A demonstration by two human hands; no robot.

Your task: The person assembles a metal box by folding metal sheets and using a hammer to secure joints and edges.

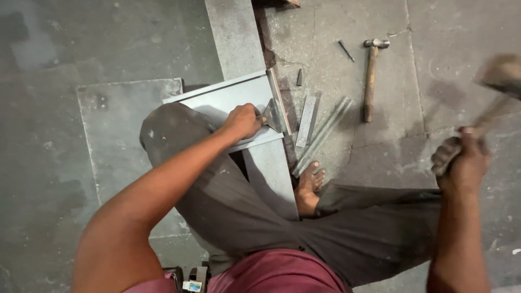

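Observation:
I sit on the floor with a folded grey sheet-metal tray [228, 95] resting over my left knee. My left hand [243, 120] presses a small flat metal tool [273, 115] against the tray's raised right edge. My right hand [461, 160] is lifted at the right and grips the wooden handle of a mallet [502, 76], whose head is blurred. The tray lies across a long grey metal rail [239, 38] that runs from the top of the view down under my leg.
A second hammer [371, 76] with a wooden handle lies on the concrete floor at upper right. Flat metal bars [307, 120], thin rods [325, 133], a punch [299, 77] and a nail [346, 51] lie beside the tray. A flat metal sheet [116, 125] lies at left. My bare foot [309, 187] rests near the rods.

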